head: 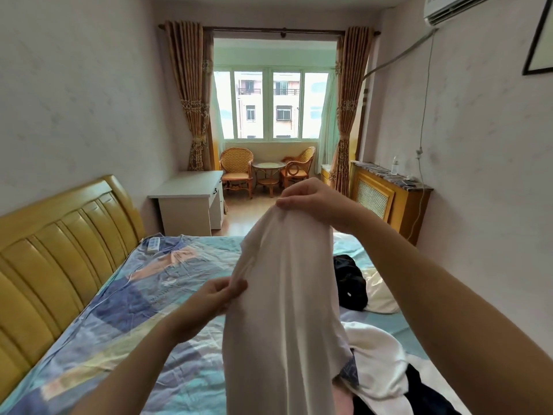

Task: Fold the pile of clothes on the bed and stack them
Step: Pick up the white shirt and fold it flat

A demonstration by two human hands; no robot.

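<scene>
White garment (284,295): centre frame, hanging bunched above bed (125,301). Your right hand (311,202) pinches top edge; your left hand (215,298) pinches side edge lower down. Risk: narrow pinches slip, cloth drops onto unfolded pile (374,354) lower right, tangles; bunching likely gives crooked fold.

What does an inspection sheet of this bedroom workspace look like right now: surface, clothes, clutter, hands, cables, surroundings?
Surface: bed with a blue patchwork sheet, wrinkled.
Job's things: white garment held up, hanging unfolded; white clothes and dark clothes lie crumpled on the right; no folded stack seen.
Clutter: remote control near the headboard.
Hands: left hand pinches the garment's side edge; right hand grips its top.
Cables: cord runs down the right wall to the radiator cover.
Surroundings: white desk, wicker chairs, window, curtains.
</scene>
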